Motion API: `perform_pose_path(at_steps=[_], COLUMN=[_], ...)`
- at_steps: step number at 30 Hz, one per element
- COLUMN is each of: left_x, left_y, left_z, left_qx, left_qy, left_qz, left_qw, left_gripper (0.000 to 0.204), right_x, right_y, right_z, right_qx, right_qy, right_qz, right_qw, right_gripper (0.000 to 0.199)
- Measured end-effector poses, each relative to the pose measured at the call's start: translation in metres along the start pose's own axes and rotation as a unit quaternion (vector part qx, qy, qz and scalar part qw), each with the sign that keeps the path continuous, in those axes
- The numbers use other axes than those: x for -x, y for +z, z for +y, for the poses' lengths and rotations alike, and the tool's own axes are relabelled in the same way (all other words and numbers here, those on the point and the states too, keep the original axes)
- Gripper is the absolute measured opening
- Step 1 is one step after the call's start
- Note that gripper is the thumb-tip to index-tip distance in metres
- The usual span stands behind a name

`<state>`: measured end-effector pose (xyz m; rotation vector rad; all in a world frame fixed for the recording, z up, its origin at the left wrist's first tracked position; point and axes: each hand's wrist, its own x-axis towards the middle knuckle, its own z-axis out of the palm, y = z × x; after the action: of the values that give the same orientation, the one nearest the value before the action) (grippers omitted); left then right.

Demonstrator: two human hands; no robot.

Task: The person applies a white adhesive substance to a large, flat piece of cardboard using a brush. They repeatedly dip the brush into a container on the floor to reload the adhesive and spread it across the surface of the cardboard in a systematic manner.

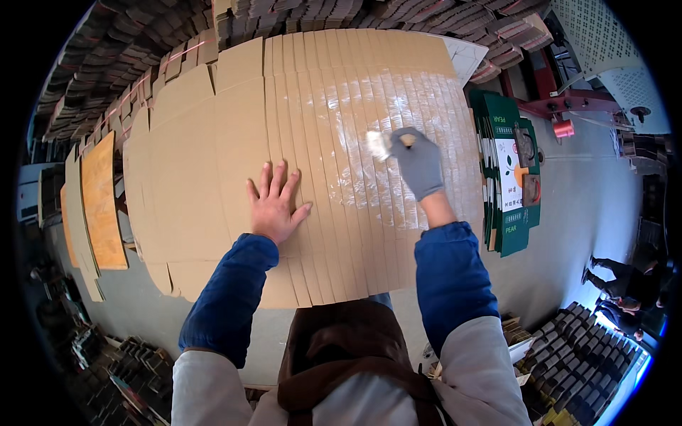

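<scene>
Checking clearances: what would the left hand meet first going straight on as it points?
The left hand would slide over the cardboard sheets, then probably meet stacked cardboard past their far edge; depth unclear.

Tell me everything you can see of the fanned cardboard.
The cardboard is tan, creased sheets lying overlapped, edges stepped in narrow strips toward the right. Streaky, shiny whitish smears cover much of the right part. The left hand rests spread on it; the gloved right hand holds a white brush there, contact unclear.
</scene>
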<state>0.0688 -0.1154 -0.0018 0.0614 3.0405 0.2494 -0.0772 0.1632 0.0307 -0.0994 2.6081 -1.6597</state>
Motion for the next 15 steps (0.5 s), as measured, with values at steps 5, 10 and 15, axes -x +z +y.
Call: perform_pose_path(at_steps=[5,10,15], left_x=[0.001,-0.006,0.003], left_y=[-0.001,-0.002,-0.003], left_z=[0.002,0.005,-0.002], left_qx=[0.004,0.014,0.019], left_qy=[-0.008,0.007,-0.001], left_qz=[-0.018,-0.007,-0.02], left_qw=[1.0,1.0,1.0], left_gripper=[0.076,0.076,0.076], right_x=[-0.017,-0.068,-0.004], right_y=[0.034,0.003,0.044], right_z=[-0.043,0.003,-0.053], right_qx=[-0.008,0.188,0.007], right_qy=[-0.054,-0.084,-0.039], right_qz=[0.017,0.063,-0.034], right_qw=[0.998,0.977,0.999], right_gripper=[0.012,0.012,0.012])
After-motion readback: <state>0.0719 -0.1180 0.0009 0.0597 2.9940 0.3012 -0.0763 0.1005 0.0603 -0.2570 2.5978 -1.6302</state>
